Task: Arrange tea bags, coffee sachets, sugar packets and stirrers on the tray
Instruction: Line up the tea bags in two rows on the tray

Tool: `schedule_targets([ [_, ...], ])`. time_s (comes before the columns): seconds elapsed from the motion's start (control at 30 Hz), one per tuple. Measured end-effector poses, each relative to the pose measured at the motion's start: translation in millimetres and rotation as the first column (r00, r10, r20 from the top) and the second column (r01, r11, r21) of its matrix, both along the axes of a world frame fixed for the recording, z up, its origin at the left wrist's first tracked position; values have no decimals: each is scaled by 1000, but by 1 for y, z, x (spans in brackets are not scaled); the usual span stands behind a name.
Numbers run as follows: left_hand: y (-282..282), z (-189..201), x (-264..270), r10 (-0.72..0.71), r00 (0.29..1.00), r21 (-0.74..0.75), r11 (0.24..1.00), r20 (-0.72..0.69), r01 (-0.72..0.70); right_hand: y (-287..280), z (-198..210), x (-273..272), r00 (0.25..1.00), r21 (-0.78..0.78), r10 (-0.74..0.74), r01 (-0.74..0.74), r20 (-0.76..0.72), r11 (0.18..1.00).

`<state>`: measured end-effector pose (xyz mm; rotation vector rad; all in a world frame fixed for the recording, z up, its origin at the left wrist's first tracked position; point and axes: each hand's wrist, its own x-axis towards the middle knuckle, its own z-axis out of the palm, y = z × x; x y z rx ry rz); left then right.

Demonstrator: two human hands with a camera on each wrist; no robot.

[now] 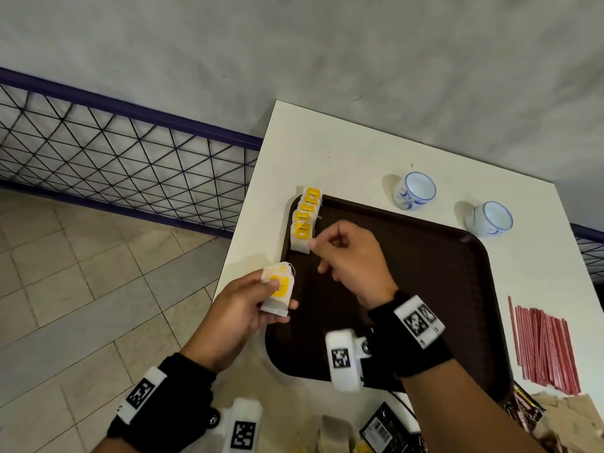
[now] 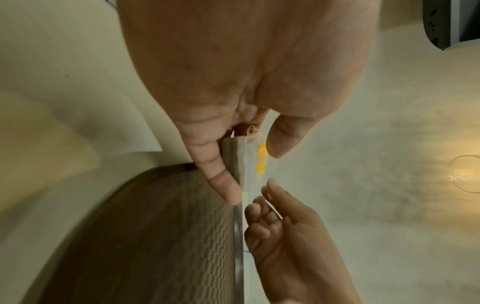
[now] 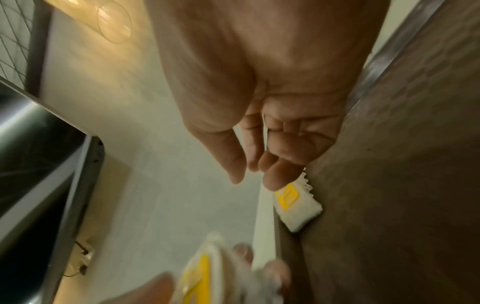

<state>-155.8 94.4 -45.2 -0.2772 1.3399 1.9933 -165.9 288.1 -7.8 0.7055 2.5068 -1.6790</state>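
A row of tea bags [image 1: 305, 217] is laid overlapping along the left edge of the brown tray [image 1: 425, 276], presumably to save room for other items. A small stack of tea bags [image 1: 277, 289] is pinched in the left hand [image 1: 242, 308] as supply. The right hand [image 1: 349, 256] hovers at the row's near end, fingers loosely curled, nothing held. Stirrers [image 1: 542, 344] lie unplaced on the table [image 1: 343, 152].

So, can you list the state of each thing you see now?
Tray: on table, holds only tea bags.
Row of tea bags: overlapping along tray's left edge.
Left hand: grips a stack of tea bags.
Right hand: fingertips at nearest bag.
Cups: upright, off tray.
Stirrers: piled off tray.
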Motion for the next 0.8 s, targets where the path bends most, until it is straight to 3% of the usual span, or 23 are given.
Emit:
schedule_targets([
  [0.07, 4, 1, -2, 31, 999, 49, 998, 38, -33, -6, 7, 24, 999, -73, 47, -46, 16, 996],
  [0.2, 15, -1, 1, 11, 998, -33, 999, -67, -13, -16, -1, 52, 997, -193, 72, -63, 40, 979],
  [0.5, 25, 4, 9, -28, 968, -177, 984, -249, -17, -18, -7, 60, 999, -198, -18, 11, -32, 980],
  [0.8, 13, -1, -2, 115, 977, -121, 983, -178, -137, 1, -5, 51, 1000, -199, -14, 18, 25, 980],
])
